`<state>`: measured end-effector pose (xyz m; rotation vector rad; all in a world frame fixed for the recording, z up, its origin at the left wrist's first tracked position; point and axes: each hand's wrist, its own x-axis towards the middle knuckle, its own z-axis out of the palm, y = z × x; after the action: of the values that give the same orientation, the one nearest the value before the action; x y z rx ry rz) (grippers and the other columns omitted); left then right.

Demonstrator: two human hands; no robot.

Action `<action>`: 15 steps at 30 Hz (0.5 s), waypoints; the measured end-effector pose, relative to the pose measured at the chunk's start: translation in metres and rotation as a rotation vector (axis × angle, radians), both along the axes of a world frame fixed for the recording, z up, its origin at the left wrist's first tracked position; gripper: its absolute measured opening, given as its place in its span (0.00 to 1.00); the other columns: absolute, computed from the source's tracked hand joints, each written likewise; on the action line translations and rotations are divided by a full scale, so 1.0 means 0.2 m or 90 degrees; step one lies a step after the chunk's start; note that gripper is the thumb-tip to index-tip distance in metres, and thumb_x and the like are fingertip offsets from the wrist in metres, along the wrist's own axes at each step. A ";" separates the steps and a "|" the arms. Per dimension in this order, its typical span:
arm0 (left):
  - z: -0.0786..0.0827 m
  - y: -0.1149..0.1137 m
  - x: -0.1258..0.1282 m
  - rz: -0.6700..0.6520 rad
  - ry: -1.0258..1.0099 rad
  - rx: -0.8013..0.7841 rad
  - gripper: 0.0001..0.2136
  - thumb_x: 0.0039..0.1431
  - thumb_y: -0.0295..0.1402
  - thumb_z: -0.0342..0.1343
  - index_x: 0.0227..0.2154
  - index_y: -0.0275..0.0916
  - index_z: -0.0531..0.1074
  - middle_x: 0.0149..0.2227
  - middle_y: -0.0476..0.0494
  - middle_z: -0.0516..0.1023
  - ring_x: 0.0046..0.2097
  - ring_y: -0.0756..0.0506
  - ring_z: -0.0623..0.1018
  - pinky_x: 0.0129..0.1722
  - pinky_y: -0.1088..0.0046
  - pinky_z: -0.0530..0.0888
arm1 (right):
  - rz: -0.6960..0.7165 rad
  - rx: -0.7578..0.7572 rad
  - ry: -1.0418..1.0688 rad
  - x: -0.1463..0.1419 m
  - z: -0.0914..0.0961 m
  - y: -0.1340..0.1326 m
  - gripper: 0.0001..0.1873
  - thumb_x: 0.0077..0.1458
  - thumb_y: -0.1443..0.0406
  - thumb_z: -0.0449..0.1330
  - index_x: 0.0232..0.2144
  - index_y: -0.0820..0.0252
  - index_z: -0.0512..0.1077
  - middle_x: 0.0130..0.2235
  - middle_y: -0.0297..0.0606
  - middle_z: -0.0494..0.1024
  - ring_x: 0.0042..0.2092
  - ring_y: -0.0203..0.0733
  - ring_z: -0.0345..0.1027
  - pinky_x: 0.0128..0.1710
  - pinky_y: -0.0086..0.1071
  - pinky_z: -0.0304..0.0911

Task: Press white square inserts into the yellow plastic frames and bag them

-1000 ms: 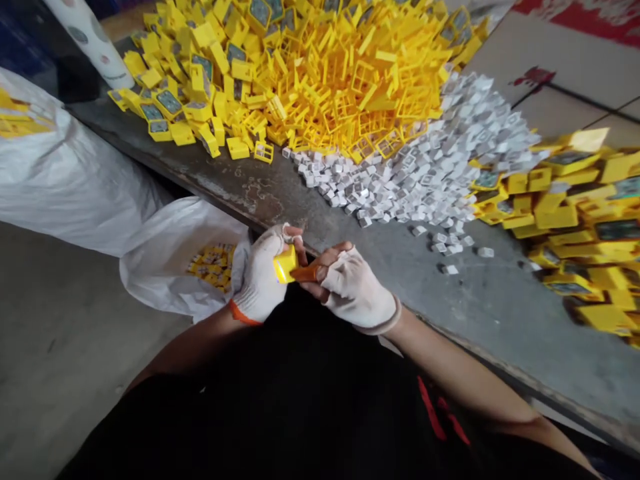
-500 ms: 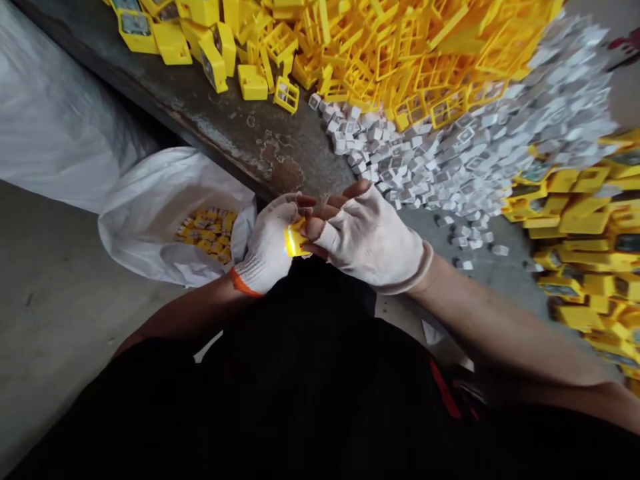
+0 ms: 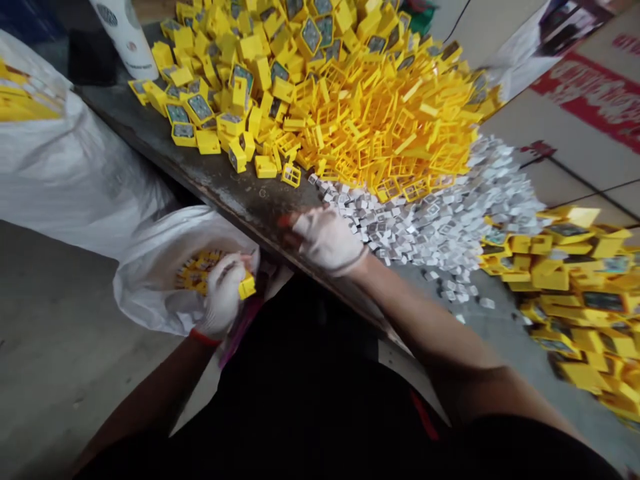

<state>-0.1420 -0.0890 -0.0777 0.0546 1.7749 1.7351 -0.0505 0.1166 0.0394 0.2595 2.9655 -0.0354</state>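
My left hand (image 3: 224, 293), in a white fingerless glove with an orange cuff, is closed round a small yellow plastic case (image 3: 247, 286). It hangs over the near side of a white sack (image 3: 145, 287), in which several yellow pieces (image 3: 197, 270) lie. My right hand (image 3: 330, 239), gloved the same way, hovers over or rests at the edge of the dark table; its fingers are stretched out but blurred, and I see nothing held. Just beyond it lie a heap of small white blocks (image 3: 400, 223) and a pile of yellow window-like frames (image 3: 370, 133).
Yellow cases (image 3: 200, 107) with grey inserts are heaped at the far left of the table (image 3: 230, 200); more yellow cases (image 3: 575, 280) lie at the right. A white cup-like container (image 3: 127, 40) stands at the back left. A large white sack (image 3: 75, 173) leans at the left.
My hands have parted. The left has moved left and down to the sack with the yellow case; the right has left the case and moved out over the table edge. The view has tilted up.
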 end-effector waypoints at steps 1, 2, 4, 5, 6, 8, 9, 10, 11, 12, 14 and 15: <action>-0.03 -0.04 -0.06 0.008 0.047 -0.056 0.12 0.52 0.40 0.63 0.39 0.43 0.83 0.41 0.40 0.86 0.49 0.33 0.86 0.58 0.53 0.84 | -0.080 0.026 0.005 -0.07 0.01 0.07 0.23 0.82 0.64 0.51 0.68 0.59 0.79 0.59 0.51 0.89 0.57 0.53 0.85 0.59 0.45 0.72; -0.05 -0.07 -0.11 0.008 0.089 -0.107 0.13 0.51 0.39 0.63 0.39 0.43 0.83 0.44 0.38 0.87 0.55 0.31 0.86 0.66 0.48 0.81 | -0.153 0.044 0.008 -0.13 0.01 0.14 0.23 0.81 0.65 0.51 0.68 0.61 0.78 0.61 0.55 0.88 0.59 0.57 0.84 0.60 0.47 0.72; -0.07 -0.13 -0.19 -0.001 0.158 -0.184 0.13 0.51 0.39 0.63 0.39 0.43 0.83 0.50 0.34 0.89 0.66 0.26 0.82 0.78 0.42 0.70 | -0.243 0.036 0.014 -0.25 0.00 0.25 0.23 0.79 0.65 0.55 0.69 0.63 0.77 0.65 0.61 0.86 0.63 0.62 0.83 0.62 0.48 0.72; -0.07 -0.15 -0.21 -0.007 0.187 -0.209 0.14 0.52 0.39 0.62 0.40 0.43 0.83 0.54 0.33 0.89 0.69 0.25 0.81 0.80 0.40 0.67 | -0.264 0.015 0.017 -0.30 -0.01 0.29 0.23 0.78 0.64 0.57 0.69 0.62 0.77 0.66 0.61 0.85 0.64 0.63 0.82 0.63 0.47 0.72; -0.06 -0.17 -0.22 -0.013 0.214 -0.226 0.15 0.53 0.40 0.62 0.42 0.43 0.84 0.56 0.32 0.89 0.71 0.24 0.80 0.81 0.39 0.65 | -0.270 -0.009 0.022 -0.34 -0.02 0.31 0.23 0.78 0.64 0.59 0.69 0.61 0.77 0.66 0.61 0.85 0.64 0.63 0.82 0.63 0.47 0.72; -0.02 -0.17 -0.21 -0.026 0.261 -0.242 0.16 0.56 0.40 0.60 0.45 0.42 0.84 0.58 0.33 0.90 0.70 0.26 0.82 0.80 0.41 0.69 | -0.279 -0.046 0.038 -0.38 -0.03 0.33 0.21 0.78 0.65 0.57 0.67 0.60 0.79 0.65 0.60 0.86 0.62 0.61 0.83 0.61 0.46 0.73; 0.00 -0.16 -0.19 -0.032 0.285 -0.239 0.17 0.58 0.40 0.59 0.46 0.42 0.85 0.57 0.34 0.90 0.68 0.27 0.83 0.78 0.43 0.73 | -0.284 -0.061 0.050 -0.38 -0.03 0.33 0.20 0.79 0.65 0.56 0.65 0.60 0.80 0.64 0.59 0.87 0.61 0.60 0.84 0.60 0.45 0.73; 0.04 -0.15 -0.18 -0.041 0.310 -0.226 0.16 0.61 0.40 0.59 0.47 0.42 0.85 0.56 0.35 0.91 0.65 0.29 0.85 0.75 0.46 0.76 | -0.289 -0.078 0.067 -0.36 -0.03 0.32 0.20 0.80 0.66 0.55 0.63 0.61 0.81 0.63 0.58 0.87 0.60 0.58 0.84 0.59 0.44 0.73; 0.07 -0.13 -0.15 -0.051 0.333 -0.200 0.15 0.64 0.40 0.59 0.47 0.42 0.86 0.54 0.37 0.92 0.63 0.30 0.87 0.73 0.48 0.80 | -0.291 -0.094 0.087 -0.31 -0.03 0.31 0.18 0.80 0.65 0.55 0.61 0.61 0.82 0.62 0.56 0.88 0.59 0.56 0.84 0.58 0.42 0.73; 0.11 -0.10 -0.13 -0.065 0.348 -0.163 0.14 0.66 0.40 0.60 0.47 0.43 0.86 0.53 0.38 0.92 0.60 0.31 0.88 0.70 0.50 0.82 | -0.291 -0.129 0.113 -0.25 -0.03 0.29 0.16 0.80 0.65 0.57 0.58 0.61 0.83 0.60 0.52 0.89 0.57 0.53 0.84 0.57 0.39 0.73; 0.19 -0.04 -0.09 -0.111 0.327 -0.058 0.12 0.71 0.40 0.63 0.48 0.44 0.88 0.53 0.41 0.92 0.56 0.34 0.90 0.64 0.55 0.86 | -0.290 -0.312 0.167 -0.05 -0.04 0.24 0.11 0.77 0.62 0.63 0.52 0.60 0.84 0.51 0.43 0.90 0.49 0.44 0.82 0.50 0.33 0.73; 0.22 0.00 -0.06 -0.161 0.272 0.006 0.11 0.72 0.40 0.65 0.50 0.45 0.88 0.54 0.43 0.92 0.55 0.36 0.90 0.62 0.59 0.86 | -0.299 -0.462 0.191 0.06 -0.06 0.21 0.10 0.75 0.60 0.67 0.48 0.60 0.83 0.45 0.38 0.88 0.43 0.40 0.79 0.45 0.30 0.72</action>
<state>-0.1546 -0.0881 -0.0328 0.6699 1.9537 1.6280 -0.0383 0.1579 0.0280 0.8800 2.8378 -1.2575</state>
